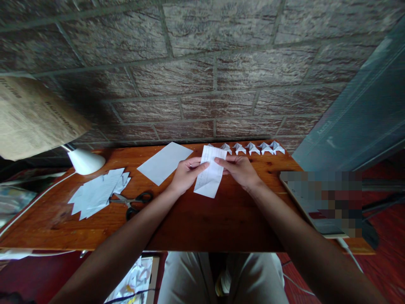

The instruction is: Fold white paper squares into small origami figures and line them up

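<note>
Between my two hands is a folded sheet of white paper [209,176], held up above the wooden table with a crease across its lower part. Faint lines or print show on its surface. My left hand [186,174] pinches its left edge, thumb on the front and fingers behind. On the other side my right hand [241,169] grips the right edge in the same way, its thumb near the upper middle. A flat white sheet [164,162] lies just left of my left hand. Behind the held paper, several folded paper figures [252,148] stand in a row.
Scissors [129,202] with dark handles lie open beside a pile of paper pieces [96,192]. A lamp [85,161] with a printed paper shade stands at the table's left. At the right edge rests a flat, blurred-out device [295,198]. A brick wall [190,76] rises behind.
</note>
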